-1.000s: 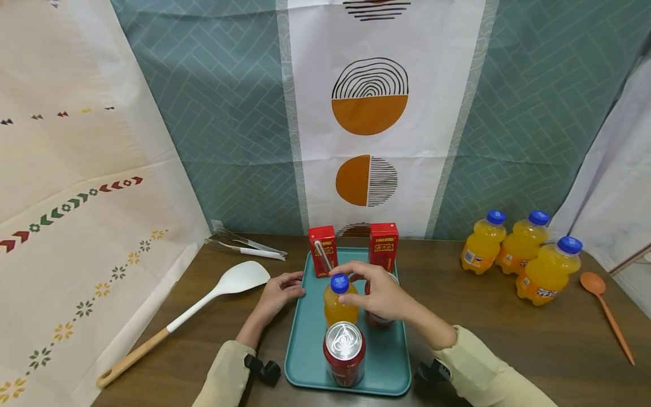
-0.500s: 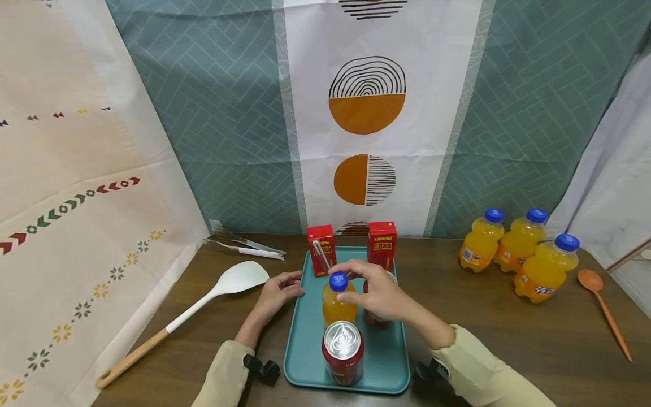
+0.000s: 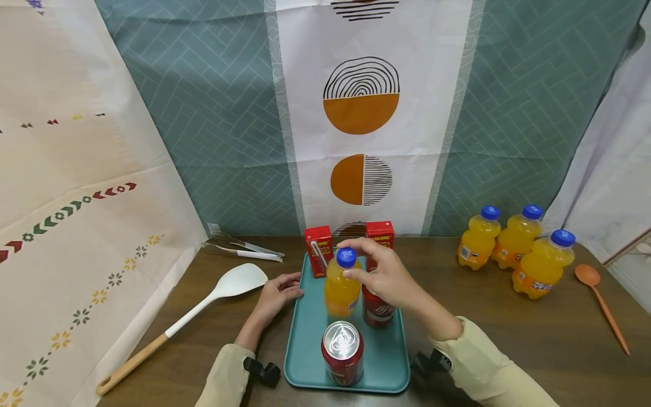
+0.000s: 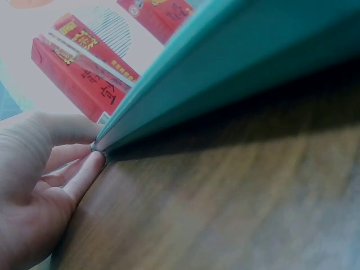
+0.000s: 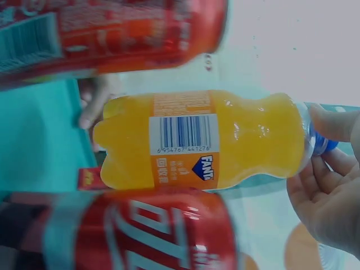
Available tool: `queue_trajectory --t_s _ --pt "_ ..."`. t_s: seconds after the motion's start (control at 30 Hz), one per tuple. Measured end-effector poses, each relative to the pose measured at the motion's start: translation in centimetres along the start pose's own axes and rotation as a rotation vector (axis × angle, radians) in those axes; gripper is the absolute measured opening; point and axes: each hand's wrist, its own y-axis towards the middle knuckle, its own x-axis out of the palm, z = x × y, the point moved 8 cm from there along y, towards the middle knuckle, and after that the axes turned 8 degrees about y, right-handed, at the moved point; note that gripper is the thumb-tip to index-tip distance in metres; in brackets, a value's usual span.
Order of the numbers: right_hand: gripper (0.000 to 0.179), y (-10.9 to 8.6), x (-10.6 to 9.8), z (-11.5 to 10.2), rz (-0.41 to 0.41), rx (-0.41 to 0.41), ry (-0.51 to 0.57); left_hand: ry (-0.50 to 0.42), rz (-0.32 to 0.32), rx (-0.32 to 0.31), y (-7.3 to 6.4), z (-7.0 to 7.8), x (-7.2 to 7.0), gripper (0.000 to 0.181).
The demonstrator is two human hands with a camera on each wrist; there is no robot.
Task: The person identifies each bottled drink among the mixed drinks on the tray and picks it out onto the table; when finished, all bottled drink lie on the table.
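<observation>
My right hand [image 3: 389, 277] pinches an orange Fanta bottle [image 3: 342, 291] near its blue cap. The bottle is upright, raised above the teal tray [image 3: 310, 362]; in the right wrist view its barcode label [image 5: 183, 135] faces the camera. Red soda cans stand on the tray: one [image 3: 342, 362] in front of the bottle, another [image 3: 377, 311] to its right, partly behind my hand. At the far end are two red drink cartons [image 3: 317, 243] [image 3: 378, 230]; a wrapped straw shows on the left one. My left hand [image 3: 274, 297] grips the tray's left rim [image 4: 121, 121] with its fingertips.
On the left lie a white spatula [image 3: 239, 281] with a wooden handle and wrapped forks [image 3: 249, 250]. Three more orange bottles [image 3: 478, 240] stand at the back right, near an orange spoon [image 3: 588, 275]. Cloth curtains [image 3: 239, 113] close off the back and sides.
The right hand has lifted the orange bottle a little off the tray, revealing more of the right can. The left hand stays at the tray rim. The head view has shifted slightly.
</observation>
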Motion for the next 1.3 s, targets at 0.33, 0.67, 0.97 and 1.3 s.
queue_trajectory --t_s 0.33,0.67,0.97,1.3 --pt "0.042 0.4 -4.3 -2.8 0.178 -0.084 0.016 0.009 0.002 -0.002 0.0 -0.1 0.0 0.046" --pt "0.041 0.1 -9.1 -6.5 0.362 -0.211 0.072 0.008 0.004 -0.016 -0.2 -0.1 -0.2 0.046" --pt "0.039 -1.9 -12.2 -7.8 0.416 -0.159 -0.096 0.007 -0.001 -0.016 -0.1 0.0 0.2 0.047" --pt "0.038 -4.6 -15.1 -6.0 0.414 -0.091 -0.259 0.015 -0.008 -0.023 0.0 -0.1 0.0 0.047"
